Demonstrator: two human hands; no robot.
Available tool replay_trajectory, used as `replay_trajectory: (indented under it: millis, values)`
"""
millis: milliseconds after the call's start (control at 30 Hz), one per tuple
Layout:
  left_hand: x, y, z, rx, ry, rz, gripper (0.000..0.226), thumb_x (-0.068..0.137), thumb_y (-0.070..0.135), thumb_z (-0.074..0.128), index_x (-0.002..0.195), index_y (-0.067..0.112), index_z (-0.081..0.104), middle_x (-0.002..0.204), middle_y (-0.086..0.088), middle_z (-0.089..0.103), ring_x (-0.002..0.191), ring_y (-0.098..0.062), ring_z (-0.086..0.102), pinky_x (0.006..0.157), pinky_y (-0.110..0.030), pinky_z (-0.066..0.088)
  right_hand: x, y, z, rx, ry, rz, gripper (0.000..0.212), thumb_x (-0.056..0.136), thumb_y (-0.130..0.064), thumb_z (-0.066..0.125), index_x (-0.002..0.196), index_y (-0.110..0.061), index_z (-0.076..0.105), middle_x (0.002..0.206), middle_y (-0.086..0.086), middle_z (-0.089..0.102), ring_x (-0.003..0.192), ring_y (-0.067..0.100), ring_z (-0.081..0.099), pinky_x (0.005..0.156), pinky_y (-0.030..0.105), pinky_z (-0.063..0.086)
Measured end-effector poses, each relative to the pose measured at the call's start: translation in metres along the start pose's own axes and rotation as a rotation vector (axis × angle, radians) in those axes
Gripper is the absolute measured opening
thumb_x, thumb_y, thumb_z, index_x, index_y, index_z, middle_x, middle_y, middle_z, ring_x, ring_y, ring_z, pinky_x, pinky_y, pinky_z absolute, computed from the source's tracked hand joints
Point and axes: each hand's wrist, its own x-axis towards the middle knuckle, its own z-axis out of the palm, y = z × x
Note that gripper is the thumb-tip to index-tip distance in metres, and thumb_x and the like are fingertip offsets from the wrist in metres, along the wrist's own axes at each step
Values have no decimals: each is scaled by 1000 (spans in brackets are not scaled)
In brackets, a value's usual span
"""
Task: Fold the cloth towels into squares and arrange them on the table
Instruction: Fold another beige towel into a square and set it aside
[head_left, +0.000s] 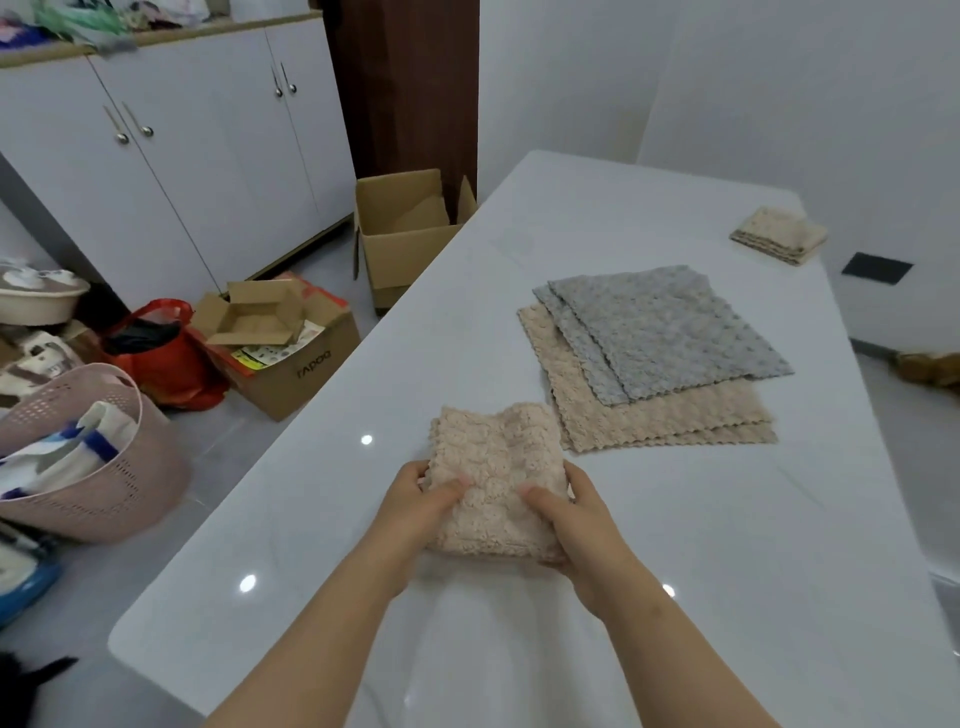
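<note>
1. A folded beige towel (498, 483) is held at the near middle of the white table (519, 649). It is clamped from both sides by the left hand (415, 499) and the right hand (576, 525), each with a thumb laid on top and the fingers tucked beneath. Whether its underside rests on the table cannot be told.
2. The near part of the bundle is pinched, but its far edge is free and looks rumpled and raised. If the grip is released before the layers are pressed flat, the thick pile is likely to spring open and the square would be lost.
3. The table top is glossy, so a towel set down with a push could be slid and skewed rather than laid squarely.
4. Just beyond and to the right, a stack of unfolded towels lies flat, with beige ones (649, 421) underneath and grey ones (670, 332) offset on top. Its near corner is close to the held towel, so it could be dragged or rucked if the bundle is carried low across it.
5. At the far right, a finished folded pile (779, 236) is set close to the table's rim. It could be toppled or nudged off toward the floor by a careless placement onto or beside it.
</note>
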Motion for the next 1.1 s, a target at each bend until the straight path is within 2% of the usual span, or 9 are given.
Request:
replay_trajectory:
  millis: [67,167,300,500,767,933,1100]
  values:
    - [-9,6,9,-15,-28,-6,37,86,15,65,117,17,47,105,-1,61,93,-19,63,80,-35,54,-7,-6,-11,12,-42,11,38,87,-13,60,116,-33,48,108,-1,65,96,20,65,72,36,57]
    - [-21,9,27,-13,-6,10,38,85,10,65,118,17,47,107,-2,61,94,-19,62,84,-38,54,-15,-12,-32,17,-73,12,34,86,-12,60,107,-36,49,106,-2,64,94,21,64,64,35,57]
    - [-39,4,63,-53,49,35,38,84,8,65,117,16,49,104,-1,61,93,-19,63,80,-35,54,-21,-17,-70,38,-86,0,33,86,-9,60,105,-34,50,104,-2,64,92,20,65,63,33,56]
    - [-72,-10,145,-120,142,78,38,84,6,65,117,15,49,108,-7,61,95,-22,62,80,-35,53,-33,-22,-152,12,-157,-2,39,86,-12,61,117,-31,47,109,-2,62,95,19,64,60,30,54]
    - [-113,-26,217,-153,245,106,31,86,10,62,113,17,50,102,-1,61,88,-15,62,65,-25,51,-53,-34,-229,-49,-264,66,39,87,-10,52,122,-29,50,108,-2,61,92,19,61,62,31,53]
    - [-111,-18,243,-122,244,128,26,88,11,59,111,18,50,97,1,60,85,-14,61,66,-25,51,-50,-46,-254,-44,-245,31,42,87,-8,51,124,-28,50,107,-3,62,92,18,62,67,32,53]
    - [-100,-8,282,-75,239,126,31,89,12,59,118,16,49,103,-3,61,84,-13,62,63,-22,50,-32,-55,-288,-29,-196,19,45,87,-5,52,126,-26,50,107,0,64,90,19,63,67,32,54]
